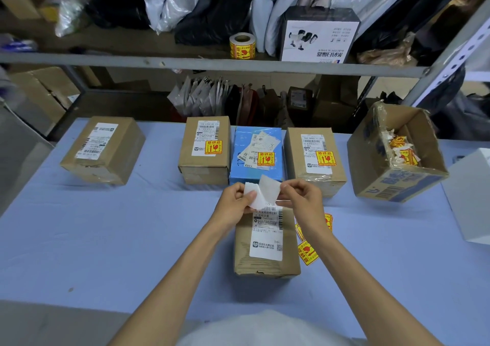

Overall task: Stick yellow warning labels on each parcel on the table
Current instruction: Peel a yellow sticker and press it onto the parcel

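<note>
Left hand (234, 204) and right hand (301, 200) both pinch a white sheet (263, 194), fingers curled on its edges. They hold it up just above the far end of the near parcel (242, 253). The sheet shows only white faces, bent into two flaps. It looks like a label coming off its backing, but I can't tell which flap is which.

Step in hand, my read: peeling a label for the near parcel, which carries a shipping slip (266, 237) but no yellow label yet.

Loose yellow labels (307, 253) lie on the worktop (106, 239) just beside that parcel's right side, partly hidden.

In the back row, the brown parcel (204, 172), blue parcel (238, 147) and second brown parcel (294, 155) each already show a yellow label. The far-left parcel (119, 147) shows none.

An open carton (397, 186) at the right holds torn label scraps. A label roll (242, 45) sits on the shelf (185, 63) above.

Next move likely calls for finishing the split while keeping the sticky face off the fingers. Then the label gets pressed flat on the near parcel's top, clear of the barcode. After that the far-left parcel looks like the only one left.
</note>
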Demonstrator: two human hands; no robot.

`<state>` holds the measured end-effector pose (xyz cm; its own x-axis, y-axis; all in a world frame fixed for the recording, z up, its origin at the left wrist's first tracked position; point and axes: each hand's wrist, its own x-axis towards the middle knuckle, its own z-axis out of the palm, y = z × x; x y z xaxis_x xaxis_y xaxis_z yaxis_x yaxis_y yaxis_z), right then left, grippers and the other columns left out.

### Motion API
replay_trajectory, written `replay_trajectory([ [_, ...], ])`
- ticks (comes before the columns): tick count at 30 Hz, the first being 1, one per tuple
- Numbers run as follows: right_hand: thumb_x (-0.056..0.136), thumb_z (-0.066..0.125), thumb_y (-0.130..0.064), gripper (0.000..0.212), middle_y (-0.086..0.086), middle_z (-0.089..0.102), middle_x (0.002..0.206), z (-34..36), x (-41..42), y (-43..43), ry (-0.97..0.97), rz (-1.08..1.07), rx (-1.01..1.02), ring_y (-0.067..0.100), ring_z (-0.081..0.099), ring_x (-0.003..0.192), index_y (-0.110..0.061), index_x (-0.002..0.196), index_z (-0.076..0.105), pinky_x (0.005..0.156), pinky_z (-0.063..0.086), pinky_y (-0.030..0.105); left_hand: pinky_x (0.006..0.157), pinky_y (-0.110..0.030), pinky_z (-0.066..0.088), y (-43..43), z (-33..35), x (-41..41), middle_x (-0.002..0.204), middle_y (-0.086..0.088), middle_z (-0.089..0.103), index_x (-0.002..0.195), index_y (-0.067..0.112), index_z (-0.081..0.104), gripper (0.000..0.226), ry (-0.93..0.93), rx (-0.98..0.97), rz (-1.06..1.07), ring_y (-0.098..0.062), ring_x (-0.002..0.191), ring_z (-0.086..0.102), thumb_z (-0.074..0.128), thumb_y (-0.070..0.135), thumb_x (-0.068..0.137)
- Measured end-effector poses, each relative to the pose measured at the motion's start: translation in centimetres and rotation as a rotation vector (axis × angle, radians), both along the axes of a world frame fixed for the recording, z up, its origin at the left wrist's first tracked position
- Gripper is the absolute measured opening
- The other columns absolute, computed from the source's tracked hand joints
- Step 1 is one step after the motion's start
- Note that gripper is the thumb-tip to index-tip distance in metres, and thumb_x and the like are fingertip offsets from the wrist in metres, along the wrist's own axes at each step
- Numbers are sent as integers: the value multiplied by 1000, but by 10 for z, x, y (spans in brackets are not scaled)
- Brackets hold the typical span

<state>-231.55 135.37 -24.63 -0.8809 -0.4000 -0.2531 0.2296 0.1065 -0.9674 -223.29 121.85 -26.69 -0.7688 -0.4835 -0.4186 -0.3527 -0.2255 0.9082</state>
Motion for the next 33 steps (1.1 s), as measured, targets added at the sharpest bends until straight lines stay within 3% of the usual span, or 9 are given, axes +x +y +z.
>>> replay_trajectory([
  [6,90,58,-6,7,13,71,82,0,4,3,44,-47,54,20,69,73,-1,91,63,69,59,35,62,-26,60,-3,8,11,94,-14,67,104,5,50,17,27,125,50,-17,72,71,34,-1,101],
  [10,90,59,-7,6,15,71,82,-2,9,2,55,-37,63,22,69,72,-2,89,63,68,59,35,57,-25,41,1,9,12,69,0,54,80,13,53,22,-87,-80,60,-11,61,47,38,8,95],
  [15,90,60,-8,7,15,71,82,-2,17,3,82,-24,73,26,69,76,-3,88,63,66,58,31,50,-25,26,4,12,19,51,6,34,58,19,38,41,-143,-178,139,-10,50,29,36,32,97],
  [18,90,59,-9,9,13,71,82,-1,20,5,99,-32,81,26,69,77,-2,89,64,65,58,29,51,-25,28,5,8,24,62,3,43,83,16,54,24,-170,-158,109,-11,53,34,35,16,96],
  [20,90,59,-9,8,11,71,82,0,21,5,117,-40,90,25,70,78,-3,88,64,65,59,29,55,-27,38,7,7,27,80,-1,55,105,17,49,20,-196,-131,106,-11,61,45,33,10,95],
  [23,90,59,-11,8,5,70,81,1,23,6,184,-58,106,23,69,79,-11,83,64,69,60,35,62,-29,43,12,9,29,91,-3,62,98,19,50,27,-187,-113,111,-12,71,51,32,1,90],
  [27,90,60,-15,8,-9,65,78,2,31,8,429,-34,186,7,62,77,-17,83,62,72,57,34,58,-25,32,20,19,25,68,1,53,73,15,56,24,-117,-123,134,-9,61,43,38,6,86],
  [30,90,60,-10,5,-2,65,79,1,39,10,752,50,204,9,60,72,-9,86,63,66,54,34,52,-20,32,28,31,20,63,4,53,80,15,60,31,-51,-36,106,-2,45,46,43,35,97],
  [33,90,61,-13,9,5,65,88,-6,42,12,1052,174,247,16,62,78,-6,90,66,64,55,33,50,-20,32,31,36,14,67,5,56,84,15,60,19,-6,-16,167,-3,47,42,56,32,93],
])
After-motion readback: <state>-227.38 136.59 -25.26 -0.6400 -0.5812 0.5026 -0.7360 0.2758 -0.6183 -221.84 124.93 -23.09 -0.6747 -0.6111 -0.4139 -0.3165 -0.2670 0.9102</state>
